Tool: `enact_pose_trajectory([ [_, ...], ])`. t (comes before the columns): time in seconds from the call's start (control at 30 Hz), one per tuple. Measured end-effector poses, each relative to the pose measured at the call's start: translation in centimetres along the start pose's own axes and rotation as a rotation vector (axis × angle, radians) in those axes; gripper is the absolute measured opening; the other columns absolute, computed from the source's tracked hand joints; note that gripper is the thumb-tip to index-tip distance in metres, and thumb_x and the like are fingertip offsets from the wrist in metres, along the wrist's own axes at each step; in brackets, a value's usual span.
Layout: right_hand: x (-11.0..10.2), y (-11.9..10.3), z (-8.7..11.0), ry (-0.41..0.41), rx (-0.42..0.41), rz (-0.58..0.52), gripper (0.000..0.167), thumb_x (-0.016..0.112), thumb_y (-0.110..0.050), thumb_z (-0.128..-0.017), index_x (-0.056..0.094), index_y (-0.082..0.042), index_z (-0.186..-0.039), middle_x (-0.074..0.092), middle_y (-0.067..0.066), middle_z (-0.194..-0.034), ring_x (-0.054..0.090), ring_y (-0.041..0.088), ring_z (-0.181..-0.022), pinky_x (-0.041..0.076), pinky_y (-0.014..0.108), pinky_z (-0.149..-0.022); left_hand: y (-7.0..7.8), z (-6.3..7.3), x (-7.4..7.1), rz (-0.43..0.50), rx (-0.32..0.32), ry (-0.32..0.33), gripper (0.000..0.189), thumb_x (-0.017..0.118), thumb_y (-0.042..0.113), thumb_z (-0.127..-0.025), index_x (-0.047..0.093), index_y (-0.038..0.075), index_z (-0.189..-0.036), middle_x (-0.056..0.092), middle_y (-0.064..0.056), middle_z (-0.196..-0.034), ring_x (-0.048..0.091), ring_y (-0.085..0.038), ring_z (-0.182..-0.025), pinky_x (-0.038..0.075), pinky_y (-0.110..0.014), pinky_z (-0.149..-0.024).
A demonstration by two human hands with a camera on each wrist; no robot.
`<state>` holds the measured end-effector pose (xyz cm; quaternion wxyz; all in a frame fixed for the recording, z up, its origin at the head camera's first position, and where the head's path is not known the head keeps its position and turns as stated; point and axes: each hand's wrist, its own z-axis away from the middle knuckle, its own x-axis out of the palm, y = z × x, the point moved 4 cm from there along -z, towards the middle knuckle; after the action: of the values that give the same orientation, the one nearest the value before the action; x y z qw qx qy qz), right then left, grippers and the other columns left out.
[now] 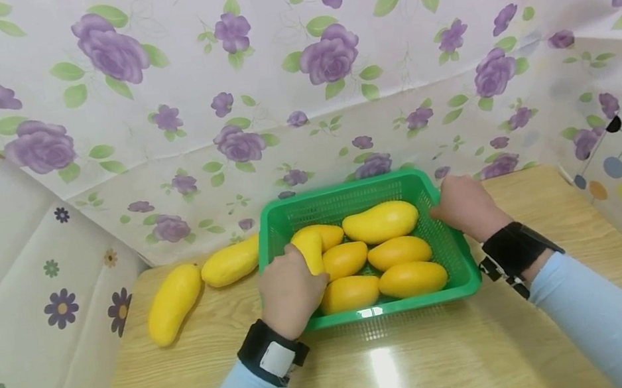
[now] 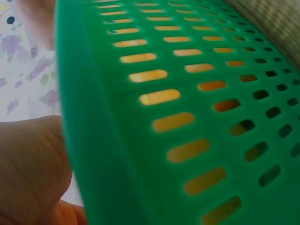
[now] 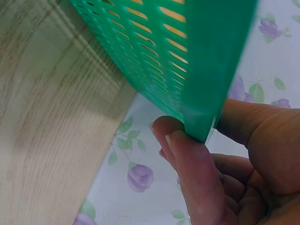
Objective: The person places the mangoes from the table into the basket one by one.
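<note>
Yellow fruit (image 1: 310, 249), partly hidden, is gripped by the left hand (image 1: 291, 292); right hand (image 1: 466, 207) pinches the basket (image 1: 412, 303).

No text, label, brand, number or sign can be read in any view. The green basket (image 1: 342, 197) shows no legible lettering on its rim or slotted sides. Near its front left corner, the pale patch (image 1: 277, 360) on one black wristband (image 1: 254, 345) gives nothing readable; nor does the other wristband (image 1: 512, 249), right of the basket. The covering (image 1: 329, 54) behind the basket carries printed flowers only — pattern, not writing.
</note>
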<state>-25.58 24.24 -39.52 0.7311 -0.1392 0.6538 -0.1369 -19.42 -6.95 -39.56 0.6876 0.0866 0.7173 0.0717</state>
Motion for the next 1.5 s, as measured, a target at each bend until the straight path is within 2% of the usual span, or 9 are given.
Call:
enact_pose_trajectory([
  [0.13, -0.03, -0.19, -0.03, 0.005, -0.005, 0.006, 0.03, 0.066, -0.019, -0.079, 0.047, -0.008, -0.06, 0.037, 0.001, -0.054, 0.044, 0.017, -0.048, 0.037, 0.025, -0.044, 0.12, 0.13, -0.03, -0.033, -0.015, -0.019, 0.049, 0.073, 0.047, -0.072, 0.052, 0.005, -0.087, 0.055, -0.007, -0.068, 0.054, -0.02, -0.059, 0.038, -0.03, -0.044],
  [0.3, -0.1, -0.18, -0.03, 0.0, 0.007, 0.007, 0.028, 0.066, -0.02, -0.08, 0.048, -0.007, -0.062, 0.038, 0.002, -0.055, 0.045, 0.018, -0.049, 0.037, 0.025, -0.044, 0.19, 0.1, 0.04, -0.022, -0.022, -0.039, 0.04, 0.074, 0.044, -0.072, 0.054, 0.009, -0.069, 0.053, -0.005, -0.065, 0.051, -0.019, -0.056, 0.036, -0.029, -0.04],
  [0.43, -0.1, -0.19, 0.03, -0.005, 0.012, -0.001, 0.028, 0.066, -0.02, -0.08, 0.048, -0.007, -0.062, 0.039, 0.002, -0.055, 0.045, 0.018, -0.048, 0.038, 0.025, -0.044, 0.17, 0.14, 0.15, -0.043, -0.026, -0.047, 0.041, 0.074, 0.045, -0.072, 0.053, 0.012, -0.06, 0.053, -0.005, -0.061, 0.05, -0.019, -0.056, 0.036, -0.029, -0.039],
  [0.53, -0.07, -0.2, 0.03, -0.004, 0.012, -0.004, 0.029, 0.066, -0.02, -0.08, 0.047, -0.008, -0.06, 0.038, 0.001, -0.053, 0.045, 0.017, -0.047, 0.038, 0.025, -0.044, 0.15, 0.17, 0.29, -0.071, -0.024, -0.046, 0.042, 0.074, 0.047, -0.072, 0.055, 0.011, -0.061, 0.054, -0.006, -0.063, 0.051, -0.02, -0.059, 0.037, -0.03, -0.042],
  [0.73, -0.02, -0.18, 0.01, -0.008, 0.003, -0.001, 0.032, 0.066, -0.021, -0.081, 0.046, -0.009, -0.058, 0.036, 0.0, -0.051, 0.045, 0.017, -0.046, 0.038, 0.025, -0.044, 0.13, 0.1, 0.41, -0.098, 0.002, -0.034, 0.046, 0.076, 0.049, -0.069, 0.06, 0.007, -0.073, 0.052, -0.006, -0.069, 0.051, -0.022, -0.066, 0.039, -0.031, -0.047],
  [0.93, -0.2, -0.21, 0.07, -0.013, 0.011, -0.002, 0.032, 0.066, -0.021, -0.08, 0.047, -0.009, -0.057, 0.037, 0.0, -0.05, 0.046, 0.017, -0.045, 0.039, 0.025, -0.043, 0.0, -0.06, 0.31, -0.086, 0.029, -0.03, 0.047, 0.078, 0.05, -0.067, 0.055, 0.01, -0.064, 0.053, -0.005, -0.063, 0.05, -0.019, -0.057, 0.037, -0.029, -0.041],
  [1.23, -0.09, -0.22, 0.21, -0.037, 0.019, -0.026, 0.034, 0.066, -0.021, -0.081, 0.047, -0.01, -0.055, 0.039, 0.0, -0.048, 0.049, 0.017, -0.044, 0.041, 0.025, -0.043, -0.18, -0.2, 0.36, -0.075, 0.022, -0.066, 0.048, 0.077, 0.053, -0.067, 0.053, 0.012, -0.06, 0.053, -0.004, -0.061, 0.051, -0.018, -0.054, 0.037, -0.028, -0.039],
  [1.37, 0.1, -0.06, 0.15, -0.032, 0.026, -0.024, 0.034, 0.066, -0.021, -0.081, 0.046, -0.01, -0.055, 0.039, 0.0, -0.048, 0.05, 0.017, -0.043, 0.042, 0.026, -0.043, -0.24, -0.03, 0.11, -0.055, 0.01, -0.08, 0.05, 0.075, 0.055, -0.069, 0.051, 0.012, -0.056, 0.047, -0.002, -0.056, 0.049, -0.017, -0.051, 0.036, -0.028, -0.039],
  [1.5, 0.21, -0.01, 0.11, -0.029, 0.029, -0.02, 0.035, 0.066, -0.021, -0.081, 0.046, -0.01, -0.054, 0.04, -0.001, -0.047, 0.05, 0.017, -0.043, 0.042, 0.026, -0.043, -0.46, 0.08, -0.46, 0.016, 0.027, -0.068, 0.05, 0.071, 0.054, -0.074, 0.051, 0.012, -0.057, 0.04, 0.0, -0.053, 0.047, -0.016, -0.046, 0.035, -0.026, -0.037],
])
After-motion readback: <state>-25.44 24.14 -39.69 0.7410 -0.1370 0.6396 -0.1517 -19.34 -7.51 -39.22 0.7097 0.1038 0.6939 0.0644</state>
